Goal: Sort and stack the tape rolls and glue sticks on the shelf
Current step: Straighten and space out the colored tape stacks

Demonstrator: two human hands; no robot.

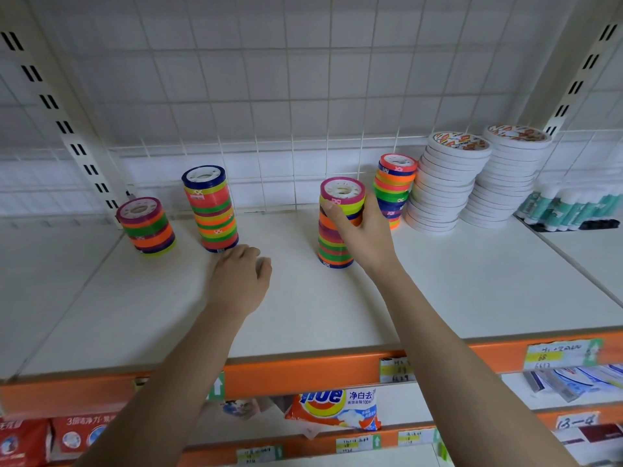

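Right hand wrapped round the upper rolls of a colour stack, thumb on its left face, fingers round the right and far side. Grasping there, probably, to steady or shift the column, which stands mid-shelf, well clear of the front edge and short of the back wall. Column bulging a little at mid-height, so a high hold likely meant to keep the top rolls from sliding off.

Left hand loosely curled, knuckles up, palm down on the shelf, holding nothing; fingertips just at the foot of the tall stack. Placed, it seems, ready to nudge or take that stack next. Short stack further toward the left edge, near the slotted upright, apart from both hands.

Another colour stack close behind the right hand, toward the back, leaning against or touching the first white stack; second white stack just beside it. Glue sticks lying in a row at the back right corner, well away from either hand, untouched for now.

Colour rolls apparently being gathered toward the right, next to the white ones: sorting by kind, partly done, with two stacks waiting on the left.
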